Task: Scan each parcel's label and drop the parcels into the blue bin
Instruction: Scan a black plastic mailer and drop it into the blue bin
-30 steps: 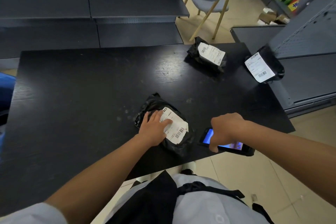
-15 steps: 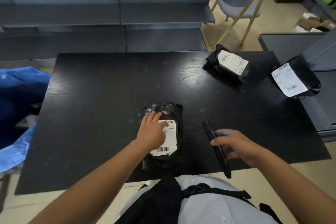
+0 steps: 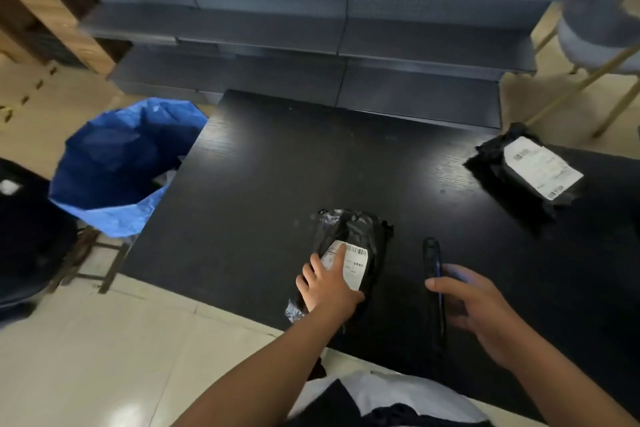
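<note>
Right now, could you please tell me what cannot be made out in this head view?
- Small print on the near black plastic parcel's white label: too small, partly under the left hand.
- Dark handheld scanner's screen: seen edge-on, behind the right hand.
- Far black parcel's label: blurred.
- Crumpled blue bin: its contents lie in shadow.

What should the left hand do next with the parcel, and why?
Probably grip the parcel and carry it left to the blue bin. The left hand already rests on its label, and the right hand holds the scanner edge-up beside it.
</note>
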`<state>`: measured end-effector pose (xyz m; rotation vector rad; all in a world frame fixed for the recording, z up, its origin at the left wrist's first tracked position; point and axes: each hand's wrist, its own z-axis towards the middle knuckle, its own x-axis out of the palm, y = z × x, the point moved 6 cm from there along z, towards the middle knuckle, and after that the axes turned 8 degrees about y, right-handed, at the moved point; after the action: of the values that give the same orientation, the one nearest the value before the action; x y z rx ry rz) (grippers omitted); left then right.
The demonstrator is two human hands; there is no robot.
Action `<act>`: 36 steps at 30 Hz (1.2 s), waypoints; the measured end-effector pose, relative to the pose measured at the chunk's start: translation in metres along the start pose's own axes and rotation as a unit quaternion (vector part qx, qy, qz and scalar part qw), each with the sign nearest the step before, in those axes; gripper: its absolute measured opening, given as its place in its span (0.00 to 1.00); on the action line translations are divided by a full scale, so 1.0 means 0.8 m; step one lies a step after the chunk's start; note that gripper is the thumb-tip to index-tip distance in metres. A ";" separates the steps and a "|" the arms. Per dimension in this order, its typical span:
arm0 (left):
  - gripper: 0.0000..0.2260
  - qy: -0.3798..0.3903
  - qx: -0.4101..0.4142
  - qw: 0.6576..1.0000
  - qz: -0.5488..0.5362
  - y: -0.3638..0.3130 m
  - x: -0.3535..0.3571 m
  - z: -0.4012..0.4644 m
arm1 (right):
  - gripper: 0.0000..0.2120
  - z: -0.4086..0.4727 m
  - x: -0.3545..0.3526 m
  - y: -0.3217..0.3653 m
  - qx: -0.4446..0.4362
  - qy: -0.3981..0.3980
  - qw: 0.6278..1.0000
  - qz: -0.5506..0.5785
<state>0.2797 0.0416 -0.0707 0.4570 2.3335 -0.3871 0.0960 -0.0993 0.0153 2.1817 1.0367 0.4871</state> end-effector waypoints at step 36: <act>0.16 0.064 0.341 0.938 0.014 -0.026 -0.186 0.057 | 0.20 -0.029 0.067 0.037 -0.112 -0.125 0.977 0.133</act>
<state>0.3992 -0.0267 0.0044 0.8583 2.2610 -1.1967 0.1316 -0.0610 0.0550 2.1204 0.5320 0.4120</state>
